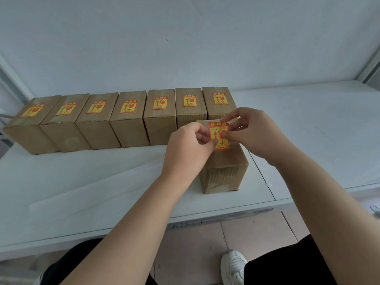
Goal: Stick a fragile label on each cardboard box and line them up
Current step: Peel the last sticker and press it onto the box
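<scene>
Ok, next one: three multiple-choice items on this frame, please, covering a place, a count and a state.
1. Where does the near box stand on the table?
A) before the right end of the row
B) at the row's left end
C) atop the row
2. How many boxes in the row bear labels?
A) five
B) seven
C) nine
3. What are the hands doing?
A) both hang idle
B) both pinch the fragile label
C) one lies flat on the table
Key: 1 A, it stands nearer the camera than the rightmost row box. 2 B, seven labelled tops show. 3 B, left hand and right hand fingertips grip the label's edges.
</scene>
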